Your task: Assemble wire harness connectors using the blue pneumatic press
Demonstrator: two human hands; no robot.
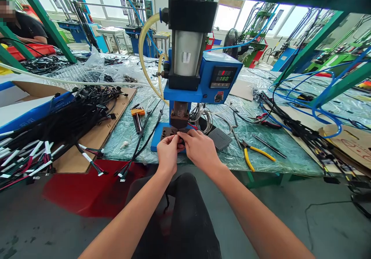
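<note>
Left hand [167, 153] and right hand [199, 150] were both closed in a fingertip pinch, gripping a small piece [175, 135], too small to identify, at the die block [167, 132] of the blue pneumatic press [189, 63]. Clear plastic sheeting covered the worktop [278, 150]. Right of the press lay yellow-handled pliers [252, 154] and a grey foot pedal [219, 138]. Left of it, a cardboard sheet [116, 135] carried black wire harnesses [87, 112]. Farther left, a red tray [30, 50] sat beside a co-worker's arm [34, 39], and machines stood before the windows [226, 17] behind the press.
</note>
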